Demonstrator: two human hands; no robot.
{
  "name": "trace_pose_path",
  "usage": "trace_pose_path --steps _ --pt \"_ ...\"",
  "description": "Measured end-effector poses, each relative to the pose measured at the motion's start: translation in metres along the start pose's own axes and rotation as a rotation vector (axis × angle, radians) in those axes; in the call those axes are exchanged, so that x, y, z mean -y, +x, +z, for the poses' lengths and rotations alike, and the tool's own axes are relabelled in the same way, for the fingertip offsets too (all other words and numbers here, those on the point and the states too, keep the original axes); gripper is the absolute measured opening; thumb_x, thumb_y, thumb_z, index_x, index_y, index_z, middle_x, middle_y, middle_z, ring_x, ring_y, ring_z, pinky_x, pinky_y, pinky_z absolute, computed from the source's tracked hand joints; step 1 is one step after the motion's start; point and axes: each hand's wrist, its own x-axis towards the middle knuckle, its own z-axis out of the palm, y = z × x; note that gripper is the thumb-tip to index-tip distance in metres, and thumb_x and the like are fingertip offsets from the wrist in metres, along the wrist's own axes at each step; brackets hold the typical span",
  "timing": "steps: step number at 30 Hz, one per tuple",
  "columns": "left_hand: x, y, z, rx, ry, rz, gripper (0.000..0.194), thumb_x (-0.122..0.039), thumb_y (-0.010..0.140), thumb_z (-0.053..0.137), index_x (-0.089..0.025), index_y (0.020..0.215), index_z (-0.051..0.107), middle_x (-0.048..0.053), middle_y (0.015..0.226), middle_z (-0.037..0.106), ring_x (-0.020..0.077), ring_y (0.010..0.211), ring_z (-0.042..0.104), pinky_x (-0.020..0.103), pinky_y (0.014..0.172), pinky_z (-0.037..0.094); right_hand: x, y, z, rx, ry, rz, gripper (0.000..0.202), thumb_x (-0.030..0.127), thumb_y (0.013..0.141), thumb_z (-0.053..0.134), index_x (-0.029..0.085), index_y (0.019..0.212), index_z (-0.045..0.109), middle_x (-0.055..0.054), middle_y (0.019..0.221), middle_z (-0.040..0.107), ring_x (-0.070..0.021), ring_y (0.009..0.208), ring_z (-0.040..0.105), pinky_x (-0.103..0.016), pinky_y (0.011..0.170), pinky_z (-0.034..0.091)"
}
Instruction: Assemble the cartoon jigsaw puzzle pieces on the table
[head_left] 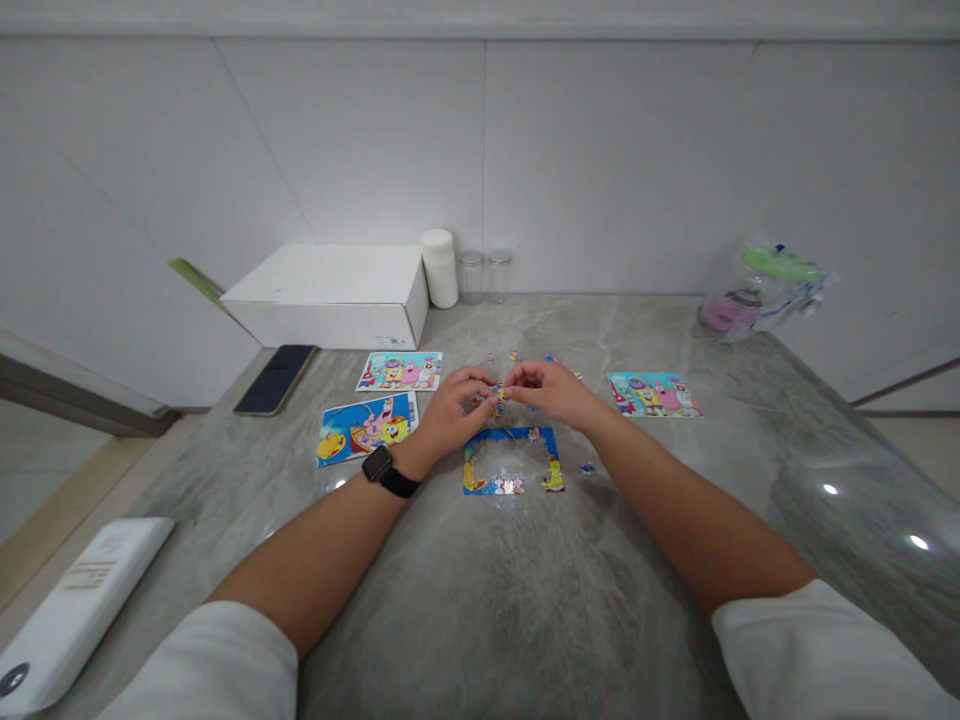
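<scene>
My two hands meet above the middle of the table, just beyond a partly assembled jigsaw puzzle [472,470]. Its pieces form a blue and yellow border, with a gap at the bottom right and bare tabletop inside. A small yellow puzzle piece [501,393] shows between my fingertips. My left hand [459,408], with a black watch [384,470] on the wrist, is closed on it from the left. From the right, my right hand [551,390] pinches it too. Loose pieces lie behind and under the hands, partly hidden. One loose piece [587,468] rests right of the border.
Cartoon picture cards lie left [400,371] and right [655,394], with a blue picture packet [367,428] nearby. A phone [276,380], white box [330,285], white bottle [439,268], glass jars [499,275], bagged container [757,290] and white device [86,610] stand or lie around the table.
</scene>
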Motion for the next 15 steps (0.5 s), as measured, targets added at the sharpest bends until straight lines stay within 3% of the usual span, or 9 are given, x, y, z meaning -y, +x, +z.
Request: trace_pose_path --steps 7,15 --pt "-0.013 -0.005 -0.007 -0.053 0.044 0.009 0.020 -0.036 0.102 0.063 -0.023 0.091 0.074 0.008 0.116 0.072 0.0212 0.113 0.068 0.043 0.105 0.056 0.021 -0.011 -0.001 -0.035 -0.004 -0.046 0.024 0.041 0.079 0.073 0.019 0.088 0.071 0.001 0.080 0.068 -0.0147 0.075 0.059 -0.029 0.072 0.046" --pt "-0.066 -0.005 -0.023 -0.094 0.075 0.112 0.014 -0.029 0.098 0.070 -0.022 0.090 0.077 0.006 0.110 0.073 0.0205 0.105 0.070 0.040 0.099 0.056 0.060 -0.041 0.002 -0.056 -0.064 -0.119 0.019 0.037 0.082 0.074 0.020 0.089 0.073 0.001 0.079 0.069 -0.0136 0.072 0.059 -0.027 0.067 0.046"
